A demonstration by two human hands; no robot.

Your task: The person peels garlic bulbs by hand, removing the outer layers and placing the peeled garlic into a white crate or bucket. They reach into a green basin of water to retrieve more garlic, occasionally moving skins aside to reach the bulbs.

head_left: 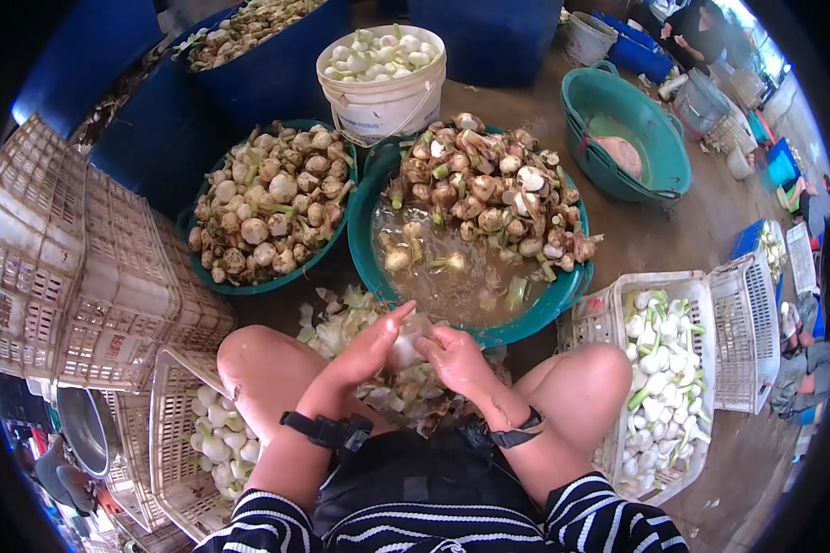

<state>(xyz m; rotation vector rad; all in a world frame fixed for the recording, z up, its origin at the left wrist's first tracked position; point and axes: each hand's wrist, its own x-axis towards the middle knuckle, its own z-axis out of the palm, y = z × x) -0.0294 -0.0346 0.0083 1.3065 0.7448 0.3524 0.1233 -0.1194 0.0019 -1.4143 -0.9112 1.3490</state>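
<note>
A white garlic bulb point(406, 351) is between my two hands, low over a heap of peeled skins point(341, 324). My left hand point(374, 347) is closed against its left side, with the thumb side up. From the right, my right hand point(456, 358) pinches the bulb near its top, and the fingertips are slightly blurred. Just beyond them stands a green tub point(364, 241) of muddy water, with unpeeled, soil-stained garlic point(480, 198) piled at its far side. A few loose bulbs float in the water.
A second tub of dirty garlic point(272, 198) sits at left, beside stacked crates point(74, 267). White bulbs fill a bucket point(378, 103) and a crate point(701, 369) at right, plus another crate point(171, 433) at left. A green basin point(659, 157) holds a pinkish object. Other people sit farther off.
</note>
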